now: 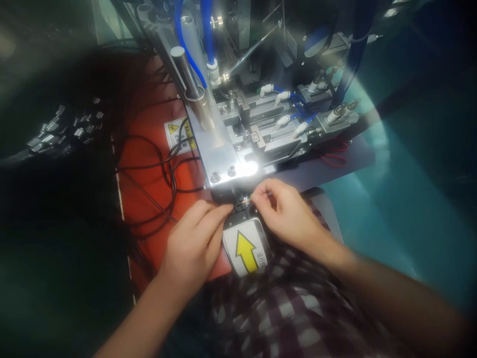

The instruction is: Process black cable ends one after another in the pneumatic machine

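Side by side at the front edge of a metal machine fixture (219,154), both my hands are closed in a pinch. My left hand (194,238) holds a thin dark cable (237,204) between thumb and fingertips. My right hand (283,209) pinches the other side, at small bright wire ends (246,200) that look coppery. Their detail is too small to make out. Just below the fingertips is a white label with a yellow arrow (245,251) pointing at the fixture.
Pneumatic cylinders (279,146) with white fittings and blue tubes (208,30) stand behind. Loose black cables (173,174) lie on an orange-red surface (145,199) at left, near a warning label (180,135). Small shiny pieces (48,134) lie in the dark area farther left.
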